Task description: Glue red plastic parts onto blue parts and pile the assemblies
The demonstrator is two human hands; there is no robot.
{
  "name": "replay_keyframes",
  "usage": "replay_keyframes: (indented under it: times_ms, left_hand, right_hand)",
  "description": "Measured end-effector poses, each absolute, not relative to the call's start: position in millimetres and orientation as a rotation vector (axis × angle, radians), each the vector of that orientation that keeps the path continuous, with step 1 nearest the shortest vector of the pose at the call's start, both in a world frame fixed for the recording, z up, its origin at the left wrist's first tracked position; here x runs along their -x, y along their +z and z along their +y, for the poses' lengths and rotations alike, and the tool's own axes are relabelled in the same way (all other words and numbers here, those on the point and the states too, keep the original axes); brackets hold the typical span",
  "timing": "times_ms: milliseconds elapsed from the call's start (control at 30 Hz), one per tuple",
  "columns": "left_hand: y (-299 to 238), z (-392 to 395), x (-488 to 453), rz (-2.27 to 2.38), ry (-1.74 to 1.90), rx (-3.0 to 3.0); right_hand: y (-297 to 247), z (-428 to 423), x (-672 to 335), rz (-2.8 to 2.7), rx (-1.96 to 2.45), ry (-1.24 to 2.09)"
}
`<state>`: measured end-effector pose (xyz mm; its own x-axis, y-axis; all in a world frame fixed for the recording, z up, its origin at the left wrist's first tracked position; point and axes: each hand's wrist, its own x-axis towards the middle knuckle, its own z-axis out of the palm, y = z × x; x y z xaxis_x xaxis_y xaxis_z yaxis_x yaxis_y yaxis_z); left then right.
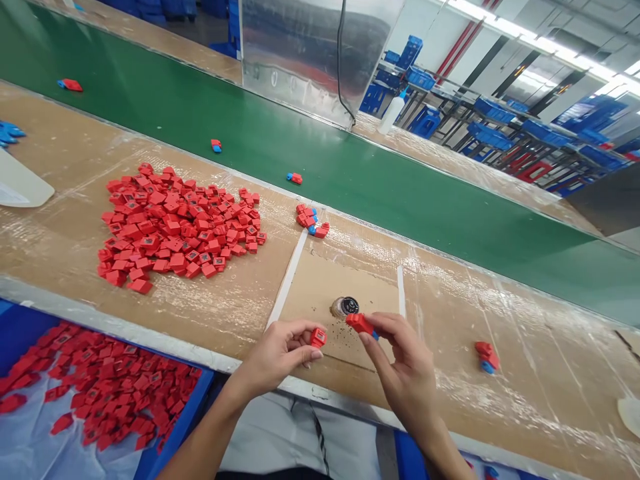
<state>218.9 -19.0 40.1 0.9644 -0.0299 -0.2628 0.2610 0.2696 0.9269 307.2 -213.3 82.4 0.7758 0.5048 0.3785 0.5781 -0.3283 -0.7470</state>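
Note:
My left hand [283,349] pinches a small red plastic part [319,337] between thumb and fingertips, a dark opening in its face. To its right, my right hand [404,352] grips a red and blue plastic piece [360,325], the red end pointing left and the blue partly hidden by my fingers. Just beyond the hands a small round jar with a black top [346,306] stands on a piece of cardboard [327,277], dark specks scattered around it. The two held parts are apart from each other.
A large heap of red parts [175,223] lies on the bench at left. Below it, a blue crate [197,407] holds more. Red-blue pieces [311,221] sit by the green conveyor belt [380,190]; another piece [486,357] lies at right. A white bottle [393,113] stands beyond the belt.

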Motion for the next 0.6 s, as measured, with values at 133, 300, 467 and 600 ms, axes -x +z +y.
replay_keyframes:
  times_ms: [133,300,467,600]
  left_hand:
    - [42,-19,-219,0.183,-0.200,-1.283]
    - [41,-20,-219,0.169,-0.179,-1.313]
    - [42,-20,-219,0.149,-0.180,-1.297]
    - [42,-20,-219,0.153,-0.185,-1.313]
  right_hand:
    - [86,-205,-293,-0.901,1.983,-0.006]
    - [81,-199,-289,-0.941,1.988,0.013]
    - [78,-197,-289,-0.956,2.002,0.021]
    - [76,-197,-289,-0.968,1.997,0.061]
